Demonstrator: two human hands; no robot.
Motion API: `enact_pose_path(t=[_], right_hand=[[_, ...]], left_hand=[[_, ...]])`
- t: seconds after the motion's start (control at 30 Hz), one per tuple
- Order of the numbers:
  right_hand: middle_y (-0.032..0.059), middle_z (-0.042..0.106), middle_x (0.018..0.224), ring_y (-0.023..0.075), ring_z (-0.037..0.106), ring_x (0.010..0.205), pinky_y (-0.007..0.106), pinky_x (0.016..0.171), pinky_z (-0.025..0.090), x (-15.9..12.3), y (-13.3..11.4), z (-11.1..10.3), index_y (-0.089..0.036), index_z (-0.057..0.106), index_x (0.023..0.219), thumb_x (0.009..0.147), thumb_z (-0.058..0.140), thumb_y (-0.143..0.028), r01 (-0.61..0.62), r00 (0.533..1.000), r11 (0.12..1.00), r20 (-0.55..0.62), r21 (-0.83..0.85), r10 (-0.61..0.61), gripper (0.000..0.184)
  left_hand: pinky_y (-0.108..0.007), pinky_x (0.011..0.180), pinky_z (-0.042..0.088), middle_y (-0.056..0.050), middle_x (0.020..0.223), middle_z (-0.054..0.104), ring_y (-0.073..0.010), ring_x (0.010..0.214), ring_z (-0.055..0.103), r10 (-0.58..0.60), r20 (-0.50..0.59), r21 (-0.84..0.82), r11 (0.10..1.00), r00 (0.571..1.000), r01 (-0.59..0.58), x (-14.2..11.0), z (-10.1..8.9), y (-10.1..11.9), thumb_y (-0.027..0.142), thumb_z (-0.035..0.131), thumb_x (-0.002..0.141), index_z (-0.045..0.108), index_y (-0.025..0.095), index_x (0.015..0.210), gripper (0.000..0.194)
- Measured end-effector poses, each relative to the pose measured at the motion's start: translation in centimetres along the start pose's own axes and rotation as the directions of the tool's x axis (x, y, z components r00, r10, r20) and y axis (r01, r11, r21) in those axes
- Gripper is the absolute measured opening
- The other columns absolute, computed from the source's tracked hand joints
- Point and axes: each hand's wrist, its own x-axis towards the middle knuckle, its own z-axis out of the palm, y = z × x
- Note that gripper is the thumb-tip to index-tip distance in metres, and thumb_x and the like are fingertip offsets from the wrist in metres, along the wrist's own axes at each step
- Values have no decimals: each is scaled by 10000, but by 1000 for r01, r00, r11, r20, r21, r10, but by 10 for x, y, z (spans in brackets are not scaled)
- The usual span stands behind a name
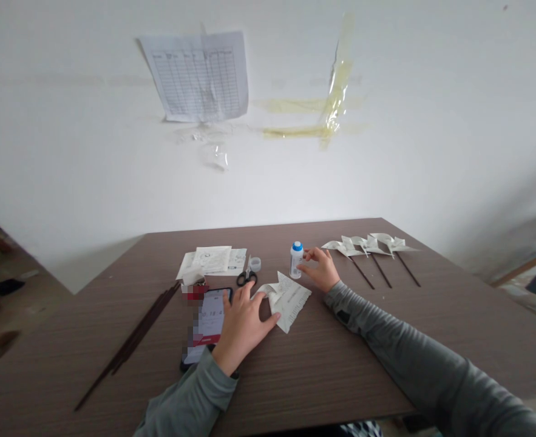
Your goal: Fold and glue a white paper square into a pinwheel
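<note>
My left hand (246,318) has its fingers spread, with the thumb and fingertips on a partly folded paper pinwheel (290,300). That pinwheel is made of printed paper and lies flat on the table. Just behind it stands a small upright white bottle (295,267) with a blue cap. My right hand (320,267) is at the bottle's right side, thumb across its front and fingers against its edge. Black-handled scissors (246,277) and a small clear round container (255,264) lie beyond my left hand. A phone (208,321) is left of that hand, partly covered by it.
Several finished paper pinwheels (368,244) on dark sticks lie at the right rear. Dark thin sticks (142,328) are bundled at the left. Printed paper sheets (213,260) are stacked at the back left. The table (322,376) meets a white wall (272,188).
</note>
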Motion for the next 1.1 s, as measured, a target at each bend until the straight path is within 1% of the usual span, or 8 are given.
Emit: enact_pose_path(t=[0.1,0.2,0.27,0.33,0.5,0.67,0.87,1.1], right_hand=[[86,965,1093,434,940,1185,866,1376,564,0,3,1,-328,623,899,810,1083,-451,-19,1000,997,-21,76,20,484],[83,979,1076,395,955,1110,650,1150,757,-1,4,1,-337,688,988,790,1081,-522,-13,1000,991,-10,133,14,478],[60,979,1046,366,969,1047,555,1033,794,-2,3,1,-332,742,1051,805,1063,-515,-23,1000,985,18,170,20,444],[42,974,1011,350,974,996,525,992,806,-3,2,2,-325,801,1077,812,1056,-485,-41,999,980,43,196,33,401],[57,975,1001,361,968,980,550,1000,821,-3,2,4,-314,878,1029,781,1077,-428,-60,998,966,50,250,49,338],[87,990,1061,402,979,1079,619,1096,813,-2,6,6,-293,897,1051,746,1064,-328,-117,991,953,88,279,96,350],[76,1016,1131,407,998,1142,627,1167,802,4,10,12,-299,927,1122,781,1059,-342,-131,988,946,115,296,101,368],[106,1018,1137,456,991,1229,657,1227,780,28,11,32,-274,947,1064,738,1089,-372,-155,981,907,168,392,95,369]], left_hand=[[-889,1551,429,-187,1899,742,-541,1776,686,-8,13,10,1000,1000,8,0,-1,1,429,928,1046,935,353,1419,381],[-892,1545,437,-186,1898,744,-541,1767,692,-3,1,10,1000,1000,3,-1,-2,2,419,931,1047,937,354,1417,376],[-905,1546,420,-193,1906,735,-544,1768,685,-2,12,9,1000,1000,2,-1,-3,2,430,925,1048,936,349,1428,388],[-906,1551,407,-203,1923,717,-540,1787,666,-4,31,12,1000,1000,4,-1,-3,2,444,905,1064,933,336,1455,407],[-906,1556,406,-186,1917,727,-546,1788,665,-7,29,11,1000,1000,7,-1,-3,2,452,909,1060,941,348,1445,400],[-910,1563,400,-179,1914,738,-547,1782,682,-2,16,11,1000,1000,2,-1,-4,3,424,921,1053,957,352,1436,391],[-915,1556,399,-195,1903,745,-550,1770,688,1,18,10,1000,1000,-1,0,-3,3,413,909,1062,962,341,1448,396],[-935,1554,395,-185,1904,740,-562,1779,680,-21,37,32,999,999,20,1,-7,1,406,901,1075,961,344,1442,378]])
